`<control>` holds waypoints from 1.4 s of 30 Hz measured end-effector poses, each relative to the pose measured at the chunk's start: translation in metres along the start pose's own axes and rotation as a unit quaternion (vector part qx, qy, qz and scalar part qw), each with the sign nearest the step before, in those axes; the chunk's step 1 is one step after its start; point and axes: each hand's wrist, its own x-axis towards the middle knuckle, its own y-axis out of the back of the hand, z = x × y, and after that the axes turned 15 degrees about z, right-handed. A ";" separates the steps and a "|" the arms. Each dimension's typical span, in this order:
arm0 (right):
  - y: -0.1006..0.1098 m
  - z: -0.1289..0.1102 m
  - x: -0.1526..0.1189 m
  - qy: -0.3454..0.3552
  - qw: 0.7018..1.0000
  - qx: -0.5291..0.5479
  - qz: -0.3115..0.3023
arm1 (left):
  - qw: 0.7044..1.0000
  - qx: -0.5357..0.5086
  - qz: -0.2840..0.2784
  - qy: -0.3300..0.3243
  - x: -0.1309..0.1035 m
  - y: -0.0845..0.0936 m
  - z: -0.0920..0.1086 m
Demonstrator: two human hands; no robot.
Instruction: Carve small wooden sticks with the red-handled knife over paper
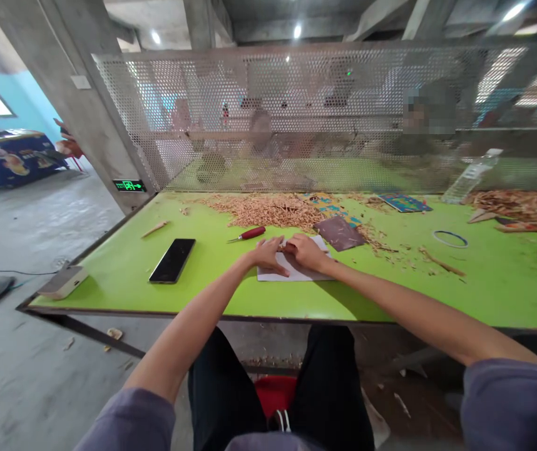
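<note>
Head view: hands (267,255) (308,253) close together on paper (302,274), left spread, right curled, hold unclear.

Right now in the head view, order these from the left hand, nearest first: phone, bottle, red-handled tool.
1. Red-handled tool: just beyond the left hand.
2. Phone: left of the hand.
3. Bottle: far right, by the mesh.

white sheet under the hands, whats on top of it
The left hand and right hand are over the white sheet, with a small brown piece between them. They cover much of that piece, so its full shape can't be seen.
</note>
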 end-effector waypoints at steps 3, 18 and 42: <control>-0.001 0.004 0.000 0.021 0.999 0.045 0.018 | 1.000 -0.007 -0.002 -0.014 -0.002 0.001 -0.002; 0.009 0.004 -0.003 -0.035 0.998 0.049 0.020 | 0.999 -0.011 0.009 0.034 -0.021 0.010 0.015; 0.014 -0.008 -0.002 -0.055 0.998 0.017 -0.041 | 1.000 -0.002 0.000 0.029 -0.027 0.010 0.016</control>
